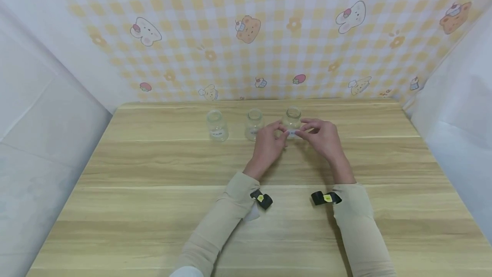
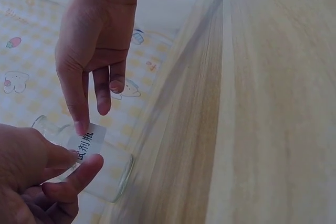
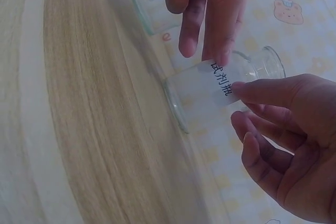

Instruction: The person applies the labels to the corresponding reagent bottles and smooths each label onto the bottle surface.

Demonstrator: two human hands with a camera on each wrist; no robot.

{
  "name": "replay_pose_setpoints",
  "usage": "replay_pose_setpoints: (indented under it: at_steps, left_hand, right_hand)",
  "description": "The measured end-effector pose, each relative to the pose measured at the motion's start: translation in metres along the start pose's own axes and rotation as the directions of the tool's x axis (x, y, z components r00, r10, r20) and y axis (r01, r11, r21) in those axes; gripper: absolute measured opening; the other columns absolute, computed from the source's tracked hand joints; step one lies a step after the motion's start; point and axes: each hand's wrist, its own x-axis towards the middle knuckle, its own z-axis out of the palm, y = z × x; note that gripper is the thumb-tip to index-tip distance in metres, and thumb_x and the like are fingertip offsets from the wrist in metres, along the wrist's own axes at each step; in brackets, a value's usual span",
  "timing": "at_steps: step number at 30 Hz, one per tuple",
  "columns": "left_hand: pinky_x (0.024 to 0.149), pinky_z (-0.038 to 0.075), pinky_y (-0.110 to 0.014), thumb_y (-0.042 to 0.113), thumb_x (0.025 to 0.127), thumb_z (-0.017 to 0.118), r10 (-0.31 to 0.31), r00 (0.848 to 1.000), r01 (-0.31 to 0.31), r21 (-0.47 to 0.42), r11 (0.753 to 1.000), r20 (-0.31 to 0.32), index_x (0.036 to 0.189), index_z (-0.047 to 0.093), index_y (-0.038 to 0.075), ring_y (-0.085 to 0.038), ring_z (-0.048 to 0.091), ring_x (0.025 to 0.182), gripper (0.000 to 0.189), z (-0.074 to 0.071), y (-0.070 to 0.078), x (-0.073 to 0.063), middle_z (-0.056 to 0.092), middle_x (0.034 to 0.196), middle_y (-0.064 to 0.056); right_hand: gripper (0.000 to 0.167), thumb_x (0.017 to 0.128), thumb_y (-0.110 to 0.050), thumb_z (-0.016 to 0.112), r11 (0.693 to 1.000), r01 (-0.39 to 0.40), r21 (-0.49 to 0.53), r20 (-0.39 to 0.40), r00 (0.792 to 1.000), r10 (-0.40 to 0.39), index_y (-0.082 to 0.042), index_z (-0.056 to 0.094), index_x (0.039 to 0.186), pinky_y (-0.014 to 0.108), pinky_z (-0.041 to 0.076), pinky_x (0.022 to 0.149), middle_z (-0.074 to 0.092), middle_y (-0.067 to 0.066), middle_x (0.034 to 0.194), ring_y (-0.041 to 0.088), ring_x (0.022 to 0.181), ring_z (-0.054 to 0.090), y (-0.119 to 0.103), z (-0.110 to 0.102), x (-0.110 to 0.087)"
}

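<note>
A small clear glass jar [image 1: 293,116] stands upright near the table's back edge, with a white label [image 3: 215,80] bearing dark handwritten characters at its front. My left hand [image 1: 268,142] holds one end of this label with thumb and fingertips. From the other side, my right hand [image 1: 323,136] holds the opposite end, its thumb on the label and its other fingers bent beside the jar. In the left wrist view the label lies close against the glass; whether all of it sticks there I cannot tell.
Two more labelled glass jars, a middle one [image 1: 253,119] and a left one [image 1: 217,125], stand in line to the left. A pale flat piece [image 1: 252,213] lies partly under the left sleeve. Behind the wooden table [image 1: 153,183] hangs a checked cloth [image 1: 215,25].
</note>
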Motion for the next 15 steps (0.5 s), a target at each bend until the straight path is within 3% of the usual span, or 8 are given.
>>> replay_pose_setpoints:
  at_steps: [7, 15]
  left_hand:
    - [0.037, 0.037, -0.02, 0.008, 0.099, 0.071, 0.011, 1.0, -0.011, 0.016, 1.0, -0.017, 0.101, 0.074, 0.003, -0.005, 0.062, 0.046, 0.007, 0.0013, -0.0011, 0.0007, 0.074, 0.116, -0.02]
    - [0.036, 0.036, -0.02, 0.008, 0.098, 0.071, 0.0, 0.999, 0.0, 0.006, 1.0, -0.032, 0.103, 0.074, 0.003, -0.004, 0.061, 0.045, 0.008, 0.0025, 0.0001, -0.0001, 0.076, 0.081, -0.011]
  right_hand:
    - [0.019, 0.092, -0.02, 0.081, 1.0, -0.003, 0.009, -0.003, 1.0, 0.003, -0.001, 0.079, 0.09, 0.024, 0.051, 0.058, 0.07, 0.013, 0.132, 0.028, 0.08, 0.074, -0.0003, 0.0007, -0.0005]
    - [0.018, 0.092, -0.019, 0.081, 1.0, -0.006, 0.007, -0.012, 1.0, 0.006, -0.001, 0.079, 0.089, 0.024, 0.051, 0.058, 0.071, 0.012, 0.131, 0.027, 0.079, 0.073, -0.0002, 0.0016, -0.0006]
